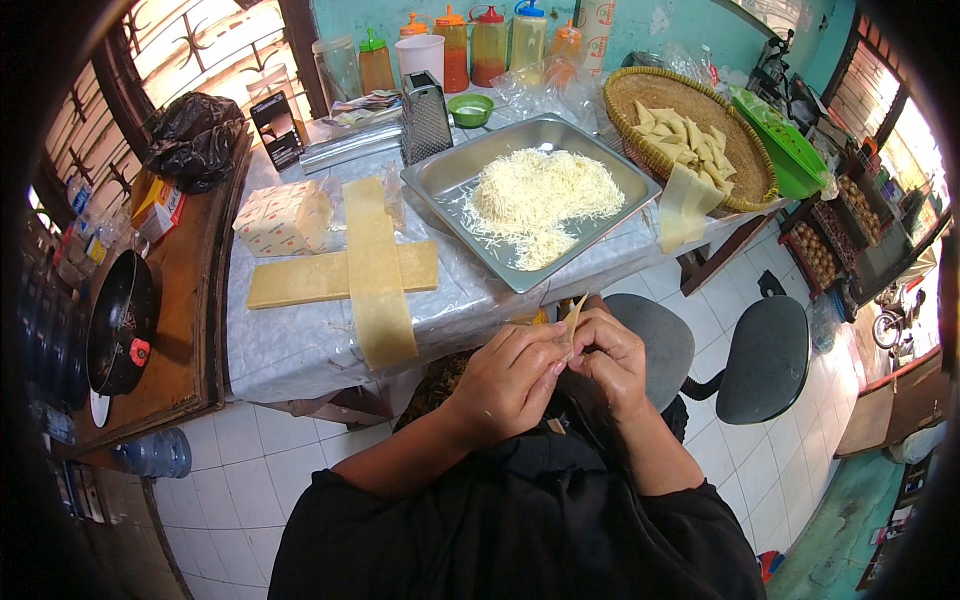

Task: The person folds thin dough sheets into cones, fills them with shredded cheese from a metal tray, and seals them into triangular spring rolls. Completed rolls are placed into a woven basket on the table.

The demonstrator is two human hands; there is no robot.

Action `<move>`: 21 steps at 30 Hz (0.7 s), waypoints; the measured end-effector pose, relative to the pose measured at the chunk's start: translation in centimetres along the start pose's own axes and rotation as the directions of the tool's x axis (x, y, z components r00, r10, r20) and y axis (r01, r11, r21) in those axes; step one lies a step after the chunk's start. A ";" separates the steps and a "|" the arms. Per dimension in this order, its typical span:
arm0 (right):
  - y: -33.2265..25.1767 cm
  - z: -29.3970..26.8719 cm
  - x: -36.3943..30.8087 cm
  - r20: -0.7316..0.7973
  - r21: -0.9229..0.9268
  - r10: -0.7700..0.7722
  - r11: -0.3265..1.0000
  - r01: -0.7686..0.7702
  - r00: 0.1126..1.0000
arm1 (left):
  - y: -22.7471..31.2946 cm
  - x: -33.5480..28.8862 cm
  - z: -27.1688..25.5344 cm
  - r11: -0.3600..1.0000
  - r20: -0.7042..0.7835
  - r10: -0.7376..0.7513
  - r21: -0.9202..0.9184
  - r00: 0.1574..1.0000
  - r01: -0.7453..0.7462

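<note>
Near centre frame, the left hand (512, 378) and right hand (614, 362) are clamping their fingers (538, 338) on pale dough (574, 316).

Tbl (285, 365) has plastic cvr. Metal tray (448, 203) on it; L of tray: pkg (283, 220) + crossed dough strips (378, 275); behind: grater (427, 120), grn bowl (470, 110); R: woven basket (652, 90).
</note>
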State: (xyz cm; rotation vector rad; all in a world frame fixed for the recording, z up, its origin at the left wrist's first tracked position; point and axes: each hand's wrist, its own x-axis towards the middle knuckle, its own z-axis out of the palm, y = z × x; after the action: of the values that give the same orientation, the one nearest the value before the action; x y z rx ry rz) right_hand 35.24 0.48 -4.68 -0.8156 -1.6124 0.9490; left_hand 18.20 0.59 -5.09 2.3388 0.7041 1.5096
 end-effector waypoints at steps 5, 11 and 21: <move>0.3 -0.2 -0.1 0.010 -0.007 0.019 1.000 -0.018 1.000 | 0.0 -0.1 0.1 1.000 -0.001 -0.026 -0.008 1.000 0.026; 0.5 -0.1 -0.2 0.014 0.042 0.047 0.998 -0.048 0.999 | -0.1 -0.2 0.1 0.999 0.004 -0.036 -0.011 0.999 0.036; 0.4 0.1 -0.2 0.020 -0.030 -0.018 0.999 0.019 1.000 | 0.2 -0.4 -0.1 0.989 0.014 -0.109 -0.096 0.994 0.110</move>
State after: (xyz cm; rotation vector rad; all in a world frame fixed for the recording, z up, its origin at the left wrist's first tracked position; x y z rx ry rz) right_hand 35.24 0.45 -5.11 -0.8125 -1.6520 0.9244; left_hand 18.05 0.16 -5.30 2.1976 0.7280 1.4520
